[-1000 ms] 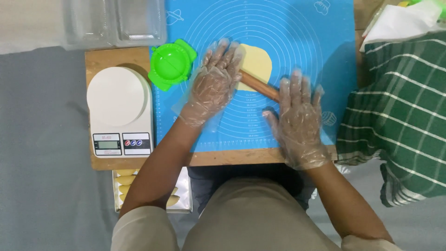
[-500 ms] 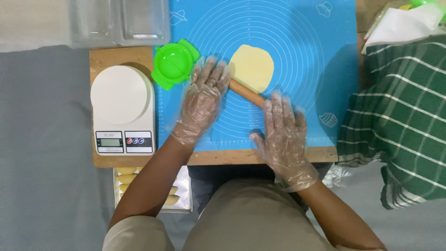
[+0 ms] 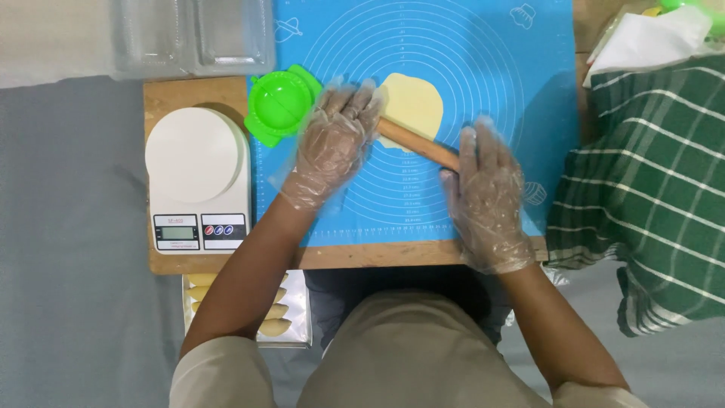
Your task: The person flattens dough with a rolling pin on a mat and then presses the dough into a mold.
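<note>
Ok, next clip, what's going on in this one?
A person in clear plastic gloves has the left hand and right hand flat on a wooden rolling pin. The pin lies across the near edge of a pale, flattened piece of dough on a blue baking mat. A green dumpling press sits at the mat's left edge, beside a white kitchen scale. Folded dumplings lie on a tray below the board.

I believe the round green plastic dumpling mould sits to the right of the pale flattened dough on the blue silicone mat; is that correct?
Not quite: the head view shows the round green plastic dumpling mould to the left of the pale flattened dough, at the blue silicone mat's left edge.
</note>
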